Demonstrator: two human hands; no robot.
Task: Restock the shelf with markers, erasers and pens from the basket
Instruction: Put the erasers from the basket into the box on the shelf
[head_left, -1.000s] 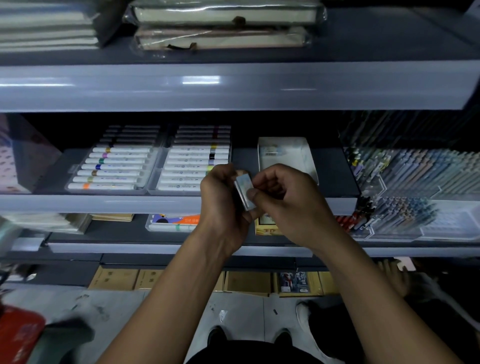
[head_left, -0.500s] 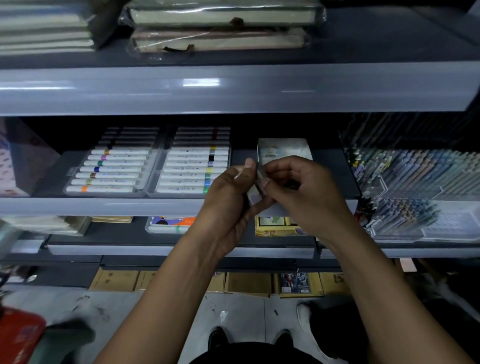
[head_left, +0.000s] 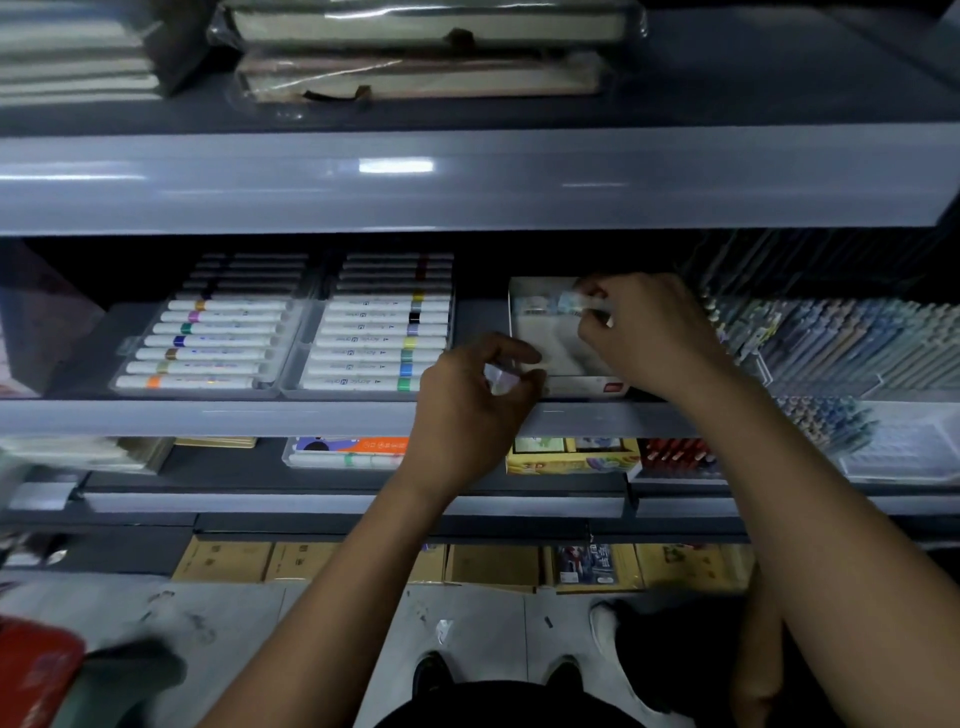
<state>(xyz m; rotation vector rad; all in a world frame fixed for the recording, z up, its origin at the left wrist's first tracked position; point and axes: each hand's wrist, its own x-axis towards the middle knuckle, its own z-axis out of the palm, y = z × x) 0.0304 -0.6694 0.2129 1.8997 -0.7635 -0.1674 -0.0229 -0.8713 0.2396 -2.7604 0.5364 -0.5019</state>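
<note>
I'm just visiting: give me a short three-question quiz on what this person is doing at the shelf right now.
1. True or false: the right hand holds an eraser over the white box.
2. What does the left hand hold? A) a marker B) a small pale packet C) nothing
3. Fill in: the marker trays lie to the ___ of the white box.

Key: 1 true; 2 B; 3 left.
</note>
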